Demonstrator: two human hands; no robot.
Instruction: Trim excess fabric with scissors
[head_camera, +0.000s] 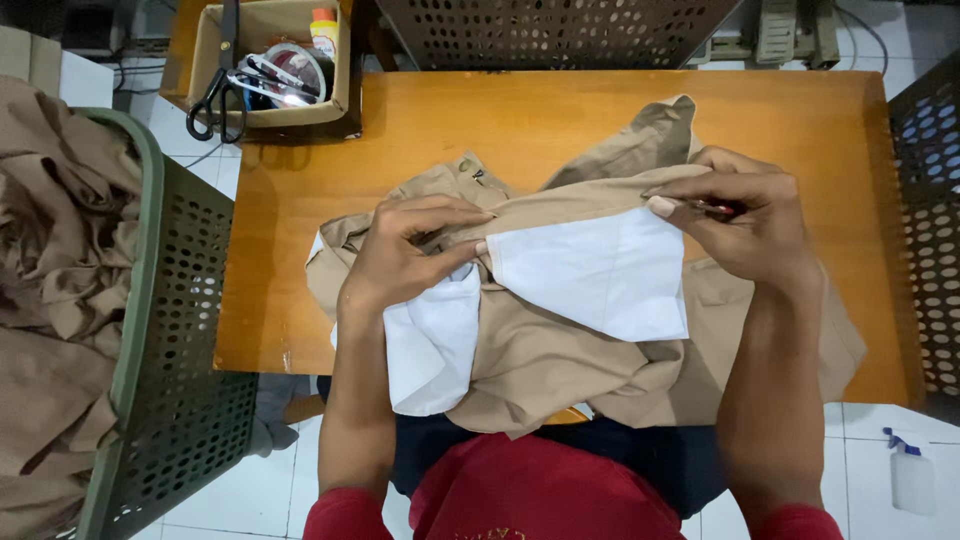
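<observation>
Khaki trousers (560, 370) with white pocket linings (600, 270) lie on the wooden tabletop (520, 110) beneath both hands. Left hand (410, 250) pinches the waistband fabric; right hand (740, 225) grips the waistband too, a small red-handled tool (722, 209) between its fingers.

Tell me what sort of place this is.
Probably a garment workshop. Both hands, left hand and right hand, grip a khaki garment on a wooden table; a green crate holds more khaki cloth; scissors lie in a box.
</observation>
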